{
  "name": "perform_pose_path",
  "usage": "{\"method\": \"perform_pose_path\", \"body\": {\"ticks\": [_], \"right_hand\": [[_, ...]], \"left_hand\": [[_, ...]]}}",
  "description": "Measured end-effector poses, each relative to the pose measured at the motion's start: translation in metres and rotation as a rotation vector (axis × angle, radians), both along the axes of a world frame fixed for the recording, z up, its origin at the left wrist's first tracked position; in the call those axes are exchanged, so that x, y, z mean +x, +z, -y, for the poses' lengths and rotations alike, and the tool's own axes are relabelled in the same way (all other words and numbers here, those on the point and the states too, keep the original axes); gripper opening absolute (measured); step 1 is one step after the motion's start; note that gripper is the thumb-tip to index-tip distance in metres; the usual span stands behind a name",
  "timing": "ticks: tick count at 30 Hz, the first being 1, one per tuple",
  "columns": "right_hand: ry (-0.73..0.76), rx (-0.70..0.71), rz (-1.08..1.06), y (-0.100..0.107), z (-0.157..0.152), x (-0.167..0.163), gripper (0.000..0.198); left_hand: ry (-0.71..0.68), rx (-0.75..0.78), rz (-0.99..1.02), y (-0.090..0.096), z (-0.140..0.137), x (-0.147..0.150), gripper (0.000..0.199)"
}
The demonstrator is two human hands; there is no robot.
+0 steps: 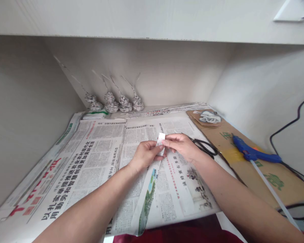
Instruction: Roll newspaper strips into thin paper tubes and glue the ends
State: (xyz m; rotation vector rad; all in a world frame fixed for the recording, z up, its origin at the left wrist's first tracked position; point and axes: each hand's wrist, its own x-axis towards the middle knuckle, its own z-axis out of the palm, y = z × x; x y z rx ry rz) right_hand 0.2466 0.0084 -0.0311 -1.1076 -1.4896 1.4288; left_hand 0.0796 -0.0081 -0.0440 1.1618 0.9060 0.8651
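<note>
1. While the left hand [148, 153] pinched one narrow, flat paper strip [161, 137] above spread newspapers [101, 148], the right hand [178, 144] gripped its edge.
2. Behind sat four two-bulbed, coiled-paper gourds [112, 106] and several thin paper rods [164, 110].
3. One blue plastic glue gun [255, 155] lay on brown cardboard [212, 130].

The left forearm [96, 202] and right forearm [230, 189] are bare as far up as I can see, and the left hand [147, 153] and right hand [181, 145] are bare too, fingers slender. Down at the lap I make out dark red clothing [182, 233], deepening to nearly black in places; so little of it shows that I can't tell its cut or pattern.
</note>
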Motion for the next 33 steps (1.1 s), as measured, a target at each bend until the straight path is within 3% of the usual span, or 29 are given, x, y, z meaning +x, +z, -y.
{"method": "perform_pose_path", "body": {"ticks": [16,33], "right_hand": [[0.104,-0.016,0.024,0.0047,0.0020,0.0016,0.028],[0.029,-0.095,-0.103,-0.0036,-0.0011,0.0003,0.030]], "left_hand": [[0.022,0.053,-0.075,0.0033,0.0033,0.0014,0.027],[0.054,0.069,-0.110,0.0031,0.0043,0.0020,0.028]]}}
